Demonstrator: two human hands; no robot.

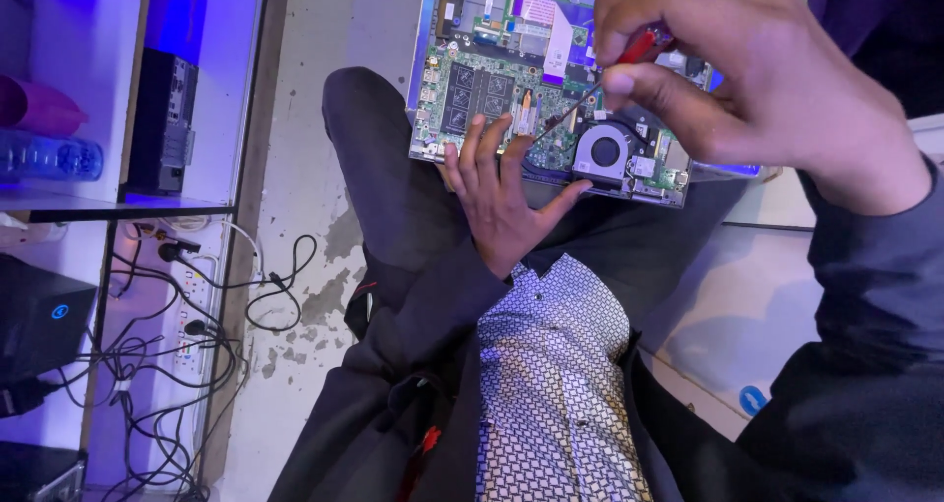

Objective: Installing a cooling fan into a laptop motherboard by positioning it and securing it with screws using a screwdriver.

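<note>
as seen from the head view, opened laptop (551, 79) resting across the lap, bottom cover off, green circuit board exposed. left hand (501, 202) laid flat on the near edge of the board, fingers spread and released, fingertips (482, 133) touching the board just beside the memory modules (472, 94). right hand (728, 79) clenched around a red-handled screwdriver (610, 74), shaft angled down and left, tip set on the board between the memory modules and the round cooling fan (602, 151). fan seated at the near right corner of the board. patterned shirt (556, 384) and dark jacket sleeves below. to the left, white shelving (88, 79) with a dark box (162, 118), a power strip (192, 315) and tangled black cables (147, 394) on the stained floor.
</note>
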